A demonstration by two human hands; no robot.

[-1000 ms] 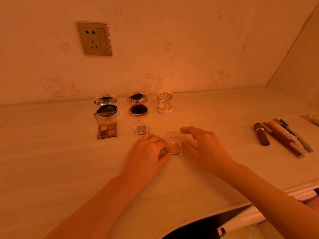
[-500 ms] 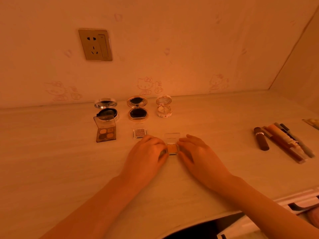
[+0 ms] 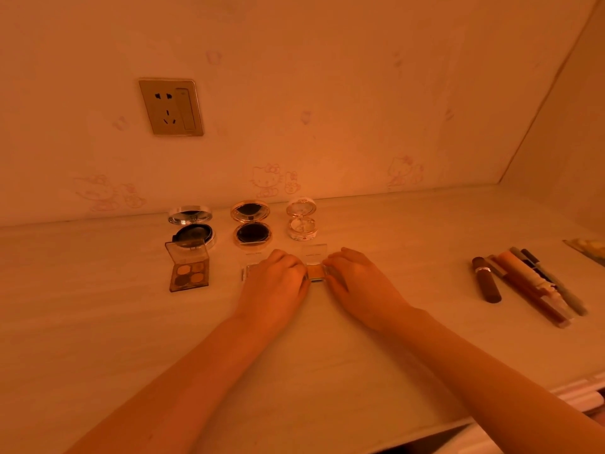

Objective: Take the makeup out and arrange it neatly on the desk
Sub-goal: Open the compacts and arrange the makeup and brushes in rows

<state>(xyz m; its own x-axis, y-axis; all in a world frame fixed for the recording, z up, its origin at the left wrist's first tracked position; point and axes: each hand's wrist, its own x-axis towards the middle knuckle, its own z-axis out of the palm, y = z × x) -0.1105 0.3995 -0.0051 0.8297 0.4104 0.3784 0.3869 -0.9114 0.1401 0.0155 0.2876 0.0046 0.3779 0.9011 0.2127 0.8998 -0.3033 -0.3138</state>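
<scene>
both hands rest on the desk (image 3: 98, 322) near its middle, with a small open pan (image 3: 316, 273) between them. the left hand (image 3: 278, 283) has its fingers curled down, tips against the pan's left edge. the right hand (image 3: 357, 280) mirrors it, fingers curled, tips at the right edge. the pan is thus pinched from both sides, and it lies flat on the desk. its clear lid (image 3: 314, 253) is open on the far side, toward the wall (image 3: 360, 93).

just left of it sits a second pan (image 3: 249, 271), partly hidden under the left hand's knuckles. further left lies a palette (image 3: 190, 275) with four shades, its lid raised.

behind these stands a row of three open compacts with their mirrors tilted up toward the wall: a silver compact (image 3: 191, 232), a gold compact (image 3: 251, 231) and a white compact (image 3: 301, 226). the palette's lid overlaps the front of the silver compact in this view. the white compact is straight behind the held pan.

well apart on the right, a brown lipstick (image 3: 486, 280) lies beside a close row of pens (image 3: 537, 286), all side by side and slanting the same way.

a socket (image 3: 171, 107) is set in the wall, with faint cat stickers (image 3: 266, 180) lower down.
</scene>
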